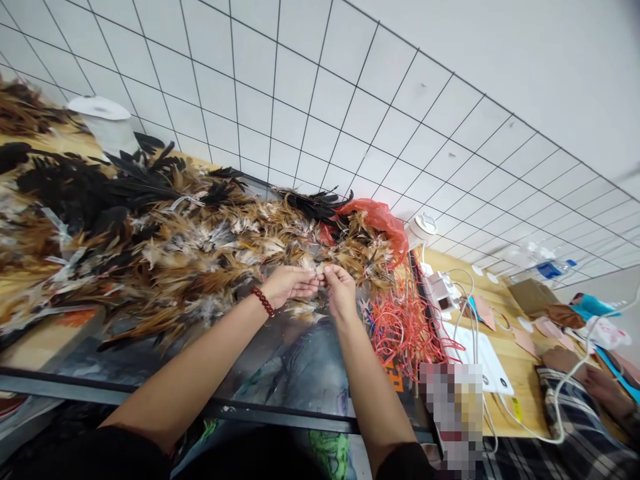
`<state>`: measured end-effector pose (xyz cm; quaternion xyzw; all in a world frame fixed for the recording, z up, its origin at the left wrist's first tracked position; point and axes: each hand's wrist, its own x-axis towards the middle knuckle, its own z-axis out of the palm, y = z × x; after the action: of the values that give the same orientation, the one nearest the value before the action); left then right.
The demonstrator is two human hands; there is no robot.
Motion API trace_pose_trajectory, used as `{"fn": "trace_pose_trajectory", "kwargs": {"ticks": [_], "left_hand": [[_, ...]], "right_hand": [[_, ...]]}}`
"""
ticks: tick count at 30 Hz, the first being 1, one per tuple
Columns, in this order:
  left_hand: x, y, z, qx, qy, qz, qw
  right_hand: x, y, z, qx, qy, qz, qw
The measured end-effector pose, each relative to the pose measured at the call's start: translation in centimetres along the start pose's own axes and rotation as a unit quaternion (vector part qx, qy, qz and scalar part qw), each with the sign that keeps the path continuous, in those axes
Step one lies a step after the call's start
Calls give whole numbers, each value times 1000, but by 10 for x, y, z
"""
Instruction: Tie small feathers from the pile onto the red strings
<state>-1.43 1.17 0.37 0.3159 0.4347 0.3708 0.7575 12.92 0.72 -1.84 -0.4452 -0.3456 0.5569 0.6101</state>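
My left hand (291, 285), with a dark red bead bracelet (263, 302) at the wrist, meets my right hand (341, 288) over the near edge of a feather heap. Both hands are closed in a pinch, fingertips almost touching, around what looks like a small pale feather (313, 264); the fingers hide most of it. Brown and tan feathers (210, 267) lie thickly behind and left of my hands, with black feathers (75, 180) at the far left. Some loose pale feathers (305, 309) lie just below my fingers on the dark mat (280, 367).
Right of my hands lie tangled red cords (405, 327) and a red plastic bag (377, 220). A white roll (103, 123) stands back left. Further right are a white power strip (475, 353), cables and a co-worker's plaid sleeve (575, 407). A wire grid (280, 100) rises behind.
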Motion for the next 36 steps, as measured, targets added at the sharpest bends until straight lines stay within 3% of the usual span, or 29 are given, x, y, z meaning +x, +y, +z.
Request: {"fn": "trace_pose_trajectory", "kwargs": {"ticks": [12, 15, 18, 20, 24, 29, 36], "left_hand": [[1, -3, 3, 48, 10, 69, 996], [0, 0, 1, 13, -34, 54, 998], [-2, 1, -2, -9, -110, -9, 994], [-2, 1, -3, -6, -154, -42, 987], [-2, -1, -5, 11, -185, -51, 981], [-2, 2, -6, 20, -159, -44, 986], [-2, 0, -4, 69, -115, 4, 991]], "right_hand": [[2, -2, -4, 8, -29, -13, 999], [1, -6, -9, 16, -91, 22, 996], [-3, -9, -13, 25, -187, 88, 978], [-5, -9, -14, 22, -215, 112, 970], [-5, -7, -12, 21, -173, 100, 980], [-2, -3, -10, 14, -101, 79, 992], [-1, 0, -7, -35, -93, 3, 995]]}}
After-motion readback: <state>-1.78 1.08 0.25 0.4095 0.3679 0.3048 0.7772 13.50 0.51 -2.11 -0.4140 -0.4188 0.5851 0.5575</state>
